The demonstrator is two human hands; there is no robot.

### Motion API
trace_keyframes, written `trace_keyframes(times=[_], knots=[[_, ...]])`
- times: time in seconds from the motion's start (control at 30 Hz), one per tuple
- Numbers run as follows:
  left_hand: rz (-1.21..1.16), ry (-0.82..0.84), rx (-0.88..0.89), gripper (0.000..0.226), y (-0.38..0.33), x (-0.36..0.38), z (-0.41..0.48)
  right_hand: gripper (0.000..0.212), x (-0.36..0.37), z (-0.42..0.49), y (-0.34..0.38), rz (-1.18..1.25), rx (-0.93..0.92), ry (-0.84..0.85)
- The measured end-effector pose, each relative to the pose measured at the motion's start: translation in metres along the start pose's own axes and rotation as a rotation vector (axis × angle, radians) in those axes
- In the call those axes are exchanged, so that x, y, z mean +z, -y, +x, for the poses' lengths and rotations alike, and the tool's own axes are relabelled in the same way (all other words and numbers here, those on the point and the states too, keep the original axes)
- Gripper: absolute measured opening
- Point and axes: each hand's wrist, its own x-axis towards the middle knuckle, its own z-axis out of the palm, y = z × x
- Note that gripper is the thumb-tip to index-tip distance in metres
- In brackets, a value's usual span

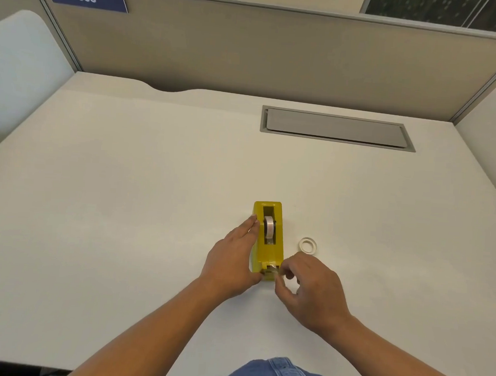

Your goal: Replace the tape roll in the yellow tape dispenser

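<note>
Now both hands work at the yellow tape dispenser (267, 241) lying near the middle of the white desk (125, 180).

Left hand (232, 262) lies flat against the dispenser's 9 o'clock side, fingers extended, steadying it. Right hand (311, 290) pinches thumb and forefinger together at the cutter end, at 6 o'clock; what they grip is too small to tell. One tape roll (269, 226) sits in the slot; a spare ring (307, 245) lies at 3 o'clock, apart.

A plain off-white desk (125, 180) carries two things. A yellow tape dispenser (268, 247) stands near the front middle, a tape roll (269, 226) seated in its slot. A small whitish tape ring (307, 245) lies flat just to its right, apart from it. A grey cable hatch (336, 128) sits flush in the far right.
</note>
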Motion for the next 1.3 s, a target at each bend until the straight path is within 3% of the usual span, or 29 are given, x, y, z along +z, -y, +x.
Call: trace_keyframes(times=[0.13, 0.47, 0.97, 1.13, 1.3], knots=[[-0.006, 0.005, 0.002, 0.110, -0.001, -0.001, -0.001, 0.028, -0.003, 0.006, 0.002, 0.082, 0.063, -0.014], [-0.023, 0.003, 0.013, 0.108, -0.001, -0.003, -0.001, 0.017, -0.002, 0.015, -0.004, -0.019, 0.033, 0.133], [-0.021, 0.007, 0.002, 0.111, 0.003, 0.003, 0.001, 0.031, 0.002, 0.017, -0.002, -0.018, 0.084, 0.157], [-0.111, 0.061, -0.052, 0.114, 0.008, 0.005, -0.002, 0.040, -0.004, 0.014, -0.008, 0.064, 0.180, 0.133], [-0.203, -0.029, -0.164, 0.085, 0.018, 0.004, -0.015, 0.023, -0.005, 0.009, -0.018, 0.134, 0.255, 0.073]])
